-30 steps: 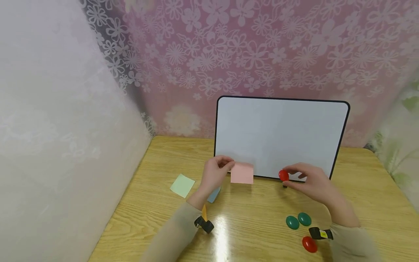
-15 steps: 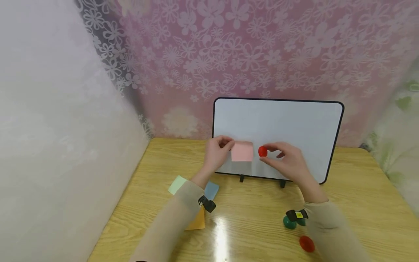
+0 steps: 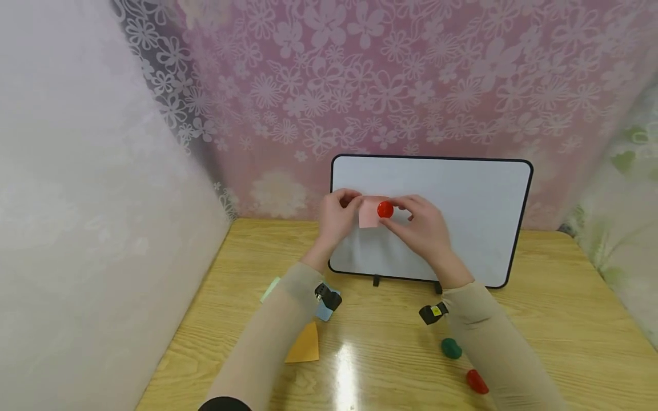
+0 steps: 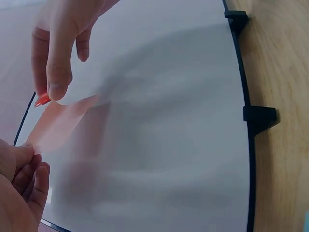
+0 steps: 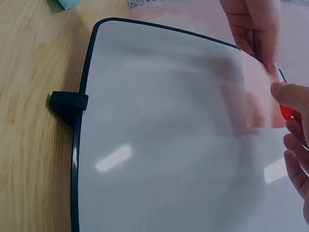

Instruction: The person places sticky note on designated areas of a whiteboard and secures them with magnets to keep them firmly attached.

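Observation:
My left hand (image 3: 336,217) pinches the upper left edge of a pink sticky note (image 3: 368,213) in front of the whiteboard (image 3: 462,228). In the left wrist view the note (image 4: 60,123) is bent and its lower part stands off the board, over its own reflection. My right hand (image 3: 418,225) holds a round red magnet (image 3: 385,209) between thumb and fingers, over the note's right part. The right wrist view shows the red magnet (image 5: 286,110) partly hidden behind the right thumb. Whether the magnet touches the note is hard to tell.
The whiteboard stands on small black feet (image 3: 376,280) on a wooden table (image 3: 380,354). An orange note (image 3: 304,345), a blue note (image 3: 324,310) and a green note (image 3: 269,289) lie by the left forearm. A green magnet (image 3: 451,348) and another red magnet (image 3: 477,381) lie beside the right forearm.
My left hand has raised the pink note from the board's lower edge to its upper left area. My right hand has brought the red magnet up and left, onto or just before the note.

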### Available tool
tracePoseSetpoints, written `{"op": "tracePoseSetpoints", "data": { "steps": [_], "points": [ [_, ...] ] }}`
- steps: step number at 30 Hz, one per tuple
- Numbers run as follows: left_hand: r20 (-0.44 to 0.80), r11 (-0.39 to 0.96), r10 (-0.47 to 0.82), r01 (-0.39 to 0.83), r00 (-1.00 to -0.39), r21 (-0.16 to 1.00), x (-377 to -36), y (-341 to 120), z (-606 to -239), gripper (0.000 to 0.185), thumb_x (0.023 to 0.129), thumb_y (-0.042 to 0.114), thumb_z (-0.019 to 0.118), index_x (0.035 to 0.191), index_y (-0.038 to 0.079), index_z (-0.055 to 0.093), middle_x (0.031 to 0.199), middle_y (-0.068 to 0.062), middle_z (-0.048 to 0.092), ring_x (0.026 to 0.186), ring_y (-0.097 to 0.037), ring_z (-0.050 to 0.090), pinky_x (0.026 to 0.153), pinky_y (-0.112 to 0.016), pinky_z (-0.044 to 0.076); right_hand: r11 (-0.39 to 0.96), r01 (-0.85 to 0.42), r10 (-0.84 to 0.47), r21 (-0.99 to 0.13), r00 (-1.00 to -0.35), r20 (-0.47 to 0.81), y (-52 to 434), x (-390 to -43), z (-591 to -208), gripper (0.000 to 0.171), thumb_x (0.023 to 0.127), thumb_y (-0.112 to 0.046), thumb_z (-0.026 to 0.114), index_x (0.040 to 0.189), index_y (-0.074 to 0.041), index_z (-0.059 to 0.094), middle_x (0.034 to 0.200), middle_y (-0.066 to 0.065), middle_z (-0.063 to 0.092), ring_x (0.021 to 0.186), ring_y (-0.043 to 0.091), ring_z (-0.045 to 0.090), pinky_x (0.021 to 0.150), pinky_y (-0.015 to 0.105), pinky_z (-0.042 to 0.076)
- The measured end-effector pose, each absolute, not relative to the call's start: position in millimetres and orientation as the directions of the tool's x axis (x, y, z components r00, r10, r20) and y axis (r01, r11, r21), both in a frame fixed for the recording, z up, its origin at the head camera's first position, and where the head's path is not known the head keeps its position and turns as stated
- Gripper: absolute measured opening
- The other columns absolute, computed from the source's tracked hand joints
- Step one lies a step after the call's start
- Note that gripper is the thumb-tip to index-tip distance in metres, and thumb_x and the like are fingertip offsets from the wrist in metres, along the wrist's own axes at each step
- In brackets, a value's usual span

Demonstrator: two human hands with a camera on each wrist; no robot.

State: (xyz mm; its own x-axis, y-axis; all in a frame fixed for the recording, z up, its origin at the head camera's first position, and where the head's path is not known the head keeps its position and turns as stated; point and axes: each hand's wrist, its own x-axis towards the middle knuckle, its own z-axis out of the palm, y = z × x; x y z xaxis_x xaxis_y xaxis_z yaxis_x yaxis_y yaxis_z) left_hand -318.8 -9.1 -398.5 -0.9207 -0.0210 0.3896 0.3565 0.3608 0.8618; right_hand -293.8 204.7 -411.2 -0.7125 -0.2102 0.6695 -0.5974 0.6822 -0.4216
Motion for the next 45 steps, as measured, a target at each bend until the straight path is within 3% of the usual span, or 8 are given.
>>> {"op": "tracePoseSetpoints", "data": {
  "steps": [12, 19, 45],
  "points": [
    [0.416, 0.379, -0.03, 0.375, -0.909, 0.846, -327, -15, -385, 0.013, 0.104, 0.016, 0.074, 0.108, 0.005, 0.081, 0.095, -0.004, 0.075, 0.081, -0.018, 0.061, 0.068, -0.025, 0.052, 0.746, -0.569, -0.166, -0.347, -0.663, 0.73, 181, -313, -395, 0.041, 0.088, -0.023, 0.093, 0.121, -0.005, 0.078, 0.119, 0.014, 0.073, 0.113, 0.035, 0.066, 0.096, 0.051, 0.057],
    [0.416, 0.401, -0.048, 0.364, -0.908, 0.841, -332, -16, -381, 0.013, 0.104, 0.015, 0.073, 0.106, 0.004, 0.08, 0.095, -0.006, 0.075, 0.08, -0.018, 0.062, 0.067, -0.025, 0.052, 0.753, -0.561, -0.145, -0.344, -0.652, 0.744, 176, -318, -388, 0.041, 0.087, -0.022, 0.093, 0.121, -0.005, 0.079, 0.119, 0.015, 0.073, 0.112, 0.035, 0.067, 0.093, 0.052, 0.058],
    [0.459, 0.437, -0.094, 0.378, -0.884, 0.816, -340, -16, -378, 0.016, 0.104, 0.018, 0.074, 0.109, 0.004, 0.081, 0.098, -0.007, 0.076, 0.083, -0.019, 0.064, 0.069, -0.024, 0.056, 0.812, -0.484, -0.144, -0.326, -0.707, 0.692, 162, -333, -383, 0.041, 0.09, -0.027, 0.09, 0.124, -0.007, 0.078, 0.122, 0.014, 0.071, 0.115, 0.035, 0.064, 0.092, 0.051, 0.059]
  ]
}}
